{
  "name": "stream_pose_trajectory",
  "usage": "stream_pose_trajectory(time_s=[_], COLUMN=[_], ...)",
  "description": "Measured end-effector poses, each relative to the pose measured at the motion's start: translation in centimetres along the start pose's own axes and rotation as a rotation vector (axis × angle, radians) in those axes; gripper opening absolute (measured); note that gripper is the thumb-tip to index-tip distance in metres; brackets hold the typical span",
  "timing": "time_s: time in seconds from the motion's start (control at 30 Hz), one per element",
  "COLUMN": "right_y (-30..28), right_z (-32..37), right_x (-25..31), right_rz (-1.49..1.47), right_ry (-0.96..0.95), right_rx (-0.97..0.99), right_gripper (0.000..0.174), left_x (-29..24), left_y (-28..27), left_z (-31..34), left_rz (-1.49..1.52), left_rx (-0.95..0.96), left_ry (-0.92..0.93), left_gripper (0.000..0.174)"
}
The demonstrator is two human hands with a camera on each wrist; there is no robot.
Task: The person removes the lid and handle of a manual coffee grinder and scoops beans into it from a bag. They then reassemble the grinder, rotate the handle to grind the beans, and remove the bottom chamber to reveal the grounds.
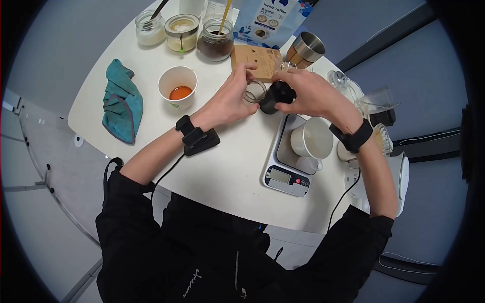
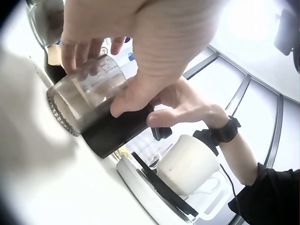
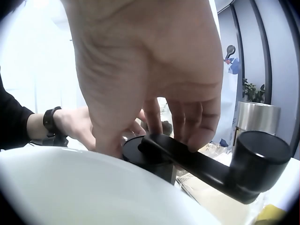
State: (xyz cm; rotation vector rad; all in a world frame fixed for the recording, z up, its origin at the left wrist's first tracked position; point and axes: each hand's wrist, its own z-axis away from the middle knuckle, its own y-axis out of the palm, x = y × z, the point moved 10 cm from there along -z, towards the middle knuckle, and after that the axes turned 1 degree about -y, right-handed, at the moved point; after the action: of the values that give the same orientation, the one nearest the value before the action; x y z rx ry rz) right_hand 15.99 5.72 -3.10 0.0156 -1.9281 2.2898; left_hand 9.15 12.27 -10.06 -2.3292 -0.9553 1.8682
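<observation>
My left hand [image 1: 228, 98] holds a clear glass cup [image 2: 89, 89] between its fingers and thumb, upright close to the tabletop. Right beside the glass stands a black hand coffee grinder [image 2: 119, 126], which my right hand [image 1: 314, 92] grips from above near its top. The grinder's crank arm [image 3: 187, 157] and black knob [image 3: 260, 159] stick out past the right fingers. In the left wrist view, the left thumb overlaps the grinder's body. Nearer to me, a white mug [image 1: 314, 139] sits on a kitchen scale [image 1: 286, 177].
Left of the hands are a paper cup [image 1: 178, 81] with reddish-brown liquid and a teal cloth [image 1: 121, 103]. Behind stand lidless jars including one with dark contents [image 1: 214, 46], a cardboard box [image 1: 252, 54], a coffee bag [image 1: 270, 22] and a steel tumbler [image 1: 306, 48]. Glassware [image 1: 376, 101] crowds the right edge.
</observation>
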Motion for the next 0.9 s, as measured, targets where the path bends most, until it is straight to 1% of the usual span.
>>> stream_pose_trajectory(time_s=[0.1, 0.23, 0.33, 0.37, 0.47, 0.6, 0.63, 0.73, 0.77, 0.9], right_y=[0.7, 0.4, -1.0, -1.7, -5.1, -6.2, -6.1, -5.4, -5.3, -4.1], right_z=[0.0, -0.1, 0.4, 0.5, 0.9, 0.1, -0.2, -1.2, -1.3, -1.8], right_x=[-0.1, 0.2, 0.6, 0.6, 0.3, 0.3, 0.4, 1.5, 1.7, 2.6], right_rz=[0.017, 0.031, 0.024, 0.026, -0.080, -0.133, -0.133, -0.118, -0.119, -0.115], right_ry=[0.017, -0.058, 0.001, -0.001, -0.008, 0.015, 0.014, -0.098, -0.102, -0.126], right_rx=[0.035, -0.038, 0.046, 0.051, -0.081, -0.122, -0.122, -0.127, -0.123, -0.016], right_gripper=[0.050, 0.047, 0.056, 0.056, 0.058, 0.059, 0.059, 0.058, 0.058, 0.061], left_x=[0.1, 1.0, 1.2, 1.2, 1.1, 0.7, 0.6, 0.6, 0.6, 1.0], left_y=[-0.2, -0.3, -0.6, -0.6, -0.4, -0.2, -0.2, -0.2, -0.2, -0.3], left_z=[0.2, 0.3, 0.2, 0.3, 0.4, 0.4, 0.5, 0.4, 0.4, 0.4], left_rz=[0.020, 0.066, 0.085, 0.086, 0.084, 0.057, 0.055, 0.072, 0.093, 0.104], left_rx=[-0.009, -0.039, -0.055, -0.054, -0.038, -0.023, -0.024, -0.020, -0.014, -0.011], left_ry=[-0.024, -0.041, -0.042, -0.044, -0.044, -0.016, -0.002, 0.011, 0.012, 0.014], left_gripper=[0.079, 0.080, 0.081, 0.081, 0.080, 0.079, 0.078, 0.079, 0.080, 0.081])
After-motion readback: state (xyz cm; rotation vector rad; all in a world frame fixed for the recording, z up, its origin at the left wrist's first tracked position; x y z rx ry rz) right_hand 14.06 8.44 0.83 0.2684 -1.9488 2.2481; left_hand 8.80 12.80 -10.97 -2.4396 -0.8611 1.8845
